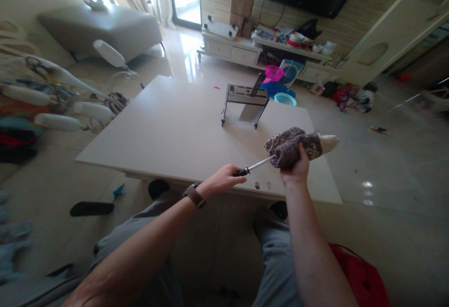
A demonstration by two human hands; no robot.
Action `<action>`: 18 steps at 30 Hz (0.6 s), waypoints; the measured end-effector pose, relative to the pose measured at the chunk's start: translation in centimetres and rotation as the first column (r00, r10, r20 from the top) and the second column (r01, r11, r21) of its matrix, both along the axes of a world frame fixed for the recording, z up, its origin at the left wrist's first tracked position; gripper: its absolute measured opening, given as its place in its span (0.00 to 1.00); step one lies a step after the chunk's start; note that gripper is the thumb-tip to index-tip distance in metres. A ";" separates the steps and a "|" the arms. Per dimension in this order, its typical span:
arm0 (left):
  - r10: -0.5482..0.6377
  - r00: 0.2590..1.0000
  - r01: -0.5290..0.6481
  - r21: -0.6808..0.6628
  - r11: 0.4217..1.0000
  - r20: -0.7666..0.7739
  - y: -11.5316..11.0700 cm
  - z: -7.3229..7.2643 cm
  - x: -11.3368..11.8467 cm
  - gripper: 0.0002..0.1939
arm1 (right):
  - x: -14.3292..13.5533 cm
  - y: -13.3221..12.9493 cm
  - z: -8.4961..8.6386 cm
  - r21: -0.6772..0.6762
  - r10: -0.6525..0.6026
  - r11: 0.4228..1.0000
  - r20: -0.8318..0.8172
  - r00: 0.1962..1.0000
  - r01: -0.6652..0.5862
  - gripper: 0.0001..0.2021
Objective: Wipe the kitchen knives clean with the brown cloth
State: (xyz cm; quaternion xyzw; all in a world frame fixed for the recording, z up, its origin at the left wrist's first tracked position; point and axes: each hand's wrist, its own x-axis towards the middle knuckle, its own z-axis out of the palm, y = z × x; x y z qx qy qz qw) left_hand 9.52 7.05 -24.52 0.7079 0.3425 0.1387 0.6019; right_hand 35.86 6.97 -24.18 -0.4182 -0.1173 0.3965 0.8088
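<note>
Two held: rod [261, 162] by left grip [224, 178], at handle [241, 172]; beyond, cloth [287, 146] cupped in right grip [295, 170], apparently for support.

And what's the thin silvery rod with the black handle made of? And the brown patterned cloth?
The rod looks like metal, from its pale sheen; the black handle, dark and smooth-looking, may be plastic. The brown patterned cloth seems soft, matte fabric: fuzzy and folded.
</note>
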 end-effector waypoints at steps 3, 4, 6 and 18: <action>0.048 0.999 -0.048 0.011 0.999 0.013 0.1 0.2 -0.2 0.17 | -1.7 -0.3 0.9 -0.039 0.062 0.997 -0.019 0.998 -0.062 0.18; 0.069 0.997 -0.069 0.006 0.998 0.025 0.1 0.3 -0.2 0.17 | -2.4 -0.4 1.1 -0.042 0.090 0.995 -0.014 0.996 -0.090 0.17; 0.127 0.990 -0.127 -0.007 0.992 0.068 0.2 0.3 -0.1 0.16 | -3.8 -0.8 1.6 -0.052 0.155 0.987 0.002 0.988 -0.155 0.17; 0.192 0.963 -0.211 0.081 0.974 0.189 -0.2 0.4 0.7 0.13 | -9.7 -2.2 1.3 -0.128 0.397 0.917 0.174 0.901 -0.379 0.25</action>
